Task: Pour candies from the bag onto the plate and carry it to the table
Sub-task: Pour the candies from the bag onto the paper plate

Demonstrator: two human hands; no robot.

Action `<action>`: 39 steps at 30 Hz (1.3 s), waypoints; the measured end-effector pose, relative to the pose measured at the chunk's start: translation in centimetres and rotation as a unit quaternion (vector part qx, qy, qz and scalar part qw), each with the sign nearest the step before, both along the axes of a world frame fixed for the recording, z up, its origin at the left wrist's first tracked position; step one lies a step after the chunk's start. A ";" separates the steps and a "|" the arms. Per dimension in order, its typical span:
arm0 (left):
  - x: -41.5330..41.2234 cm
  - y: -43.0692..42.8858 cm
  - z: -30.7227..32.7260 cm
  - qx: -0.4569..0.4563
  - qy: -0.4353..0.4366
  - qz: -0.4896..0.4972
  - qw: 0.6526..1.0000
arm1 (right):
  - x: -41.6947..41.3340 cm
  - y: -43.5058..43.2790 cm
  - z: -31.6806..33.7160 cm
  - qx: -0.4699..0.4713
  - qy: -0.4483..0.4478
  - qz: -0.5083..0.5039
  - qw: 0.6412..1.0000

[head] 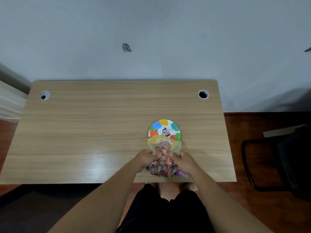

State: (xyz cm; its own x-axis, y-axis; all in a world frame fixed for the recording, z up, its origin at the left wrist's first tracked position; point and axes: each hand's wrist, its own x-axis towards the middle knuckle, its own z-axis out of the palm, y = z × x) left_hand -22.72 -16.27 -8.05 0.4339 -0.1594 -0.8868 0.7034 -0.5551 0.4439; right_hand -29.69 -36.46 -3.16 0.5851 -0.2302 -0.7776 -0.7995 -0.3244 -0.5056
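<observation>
From the head camera, looking down on a wooden desk [101, 125], both hands meet at the near edge around a clear bag [164, 157] stuffed with wrapped candies [162, 167]. The left hand [145, 159] is closed on the bag's left side and the right hand [185, 163] is closed on its right side, fingers pinching the plastic about midway up, so the bulk of the sweets sags below the grip towards the person. The bag's long axis runs straight away from the body, its yellow-banded mouth [164, 140] pointing forward and overlapping the near rim of the paper plate [161, 126], which lies directly beyond the fingers. One dark-wrapped candy [166, 132] already sits on the plate's balloon print; the rest appear to be inside the bag. Neither hand is clearly nearer the plate, both flanking the bag evenly. Pouring looks barely begun: the filled end likely needs lifting so the contents slide forward through the mouth, and I cannot tell how wide that mouth stands open
</observation>
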 end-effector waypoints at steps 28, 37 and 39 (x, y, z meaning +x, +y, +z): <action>1.0 0.6 2.8 -0.059 0.055 0.045 0.996 | 0.5 -0.4 0.3 0.034 -0.015 -0.026 0.999; 2.0 0.6 5.5 -0.116 0.094 0.062 0.987 | 1.2 -1.5 1.8 0.036 -0.016 -0.041 0.998; 2.2 0.6 5.8 -0.119 0.095 0.076 0.985 | 1.3 -1.7 1.8 0.035 -0.014 -0.038 0.999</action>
State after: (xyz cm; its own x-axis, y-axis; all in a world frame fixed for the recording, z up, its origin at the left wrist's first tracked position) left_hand -20.57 -15.67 -2.25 0.2989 -0.3190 -0.8994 0.8534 -0.3324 0.4015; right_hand -28.38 -38.15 -1.33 0.5893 -0.2212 -0.7770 -0.8060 -0.2260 -0.5470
